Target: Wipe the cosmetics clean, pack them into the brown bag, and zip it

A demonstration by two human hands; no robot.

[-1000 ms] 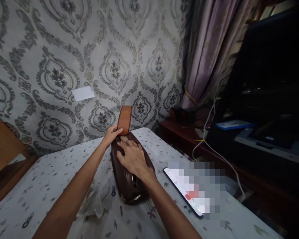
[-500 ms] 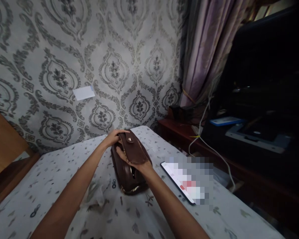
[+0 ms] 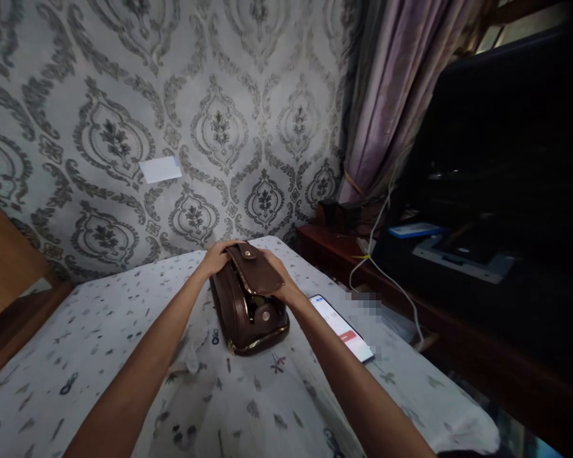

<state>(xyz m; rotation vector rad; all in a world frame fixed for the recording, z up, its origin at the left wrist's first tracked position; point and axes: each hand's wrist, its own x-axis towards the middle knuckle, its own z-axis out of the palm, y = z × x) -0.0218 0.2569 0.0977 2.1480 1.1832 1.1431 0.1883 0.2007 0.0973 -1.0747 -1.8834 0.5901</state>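
Observation:
A brown leather-look bag lies on the patterned white cloth in front of me. A flap with a gold snap lies over its top, and the gold-toned zip beside it is parted, showing a dark gap. A second snap tab shows at the near end. My left hand is closed round the far left corner, its fingers over the top edge. My right hand holds the bag's right side by the flap; the flap hides part of its fingers. A lit phone lies right of the bag, partly blurred out.
The white cloth covers the surface up to the patterned wall. On the right stand a dark red wooden cabinet and a large black screen. A white cable hangs there. Wooden furniture borders the left side.
My right hand has come out from over the bag's opening to its right side. The parted zip and the near snap tab now show. My left hand stays at the far corner.

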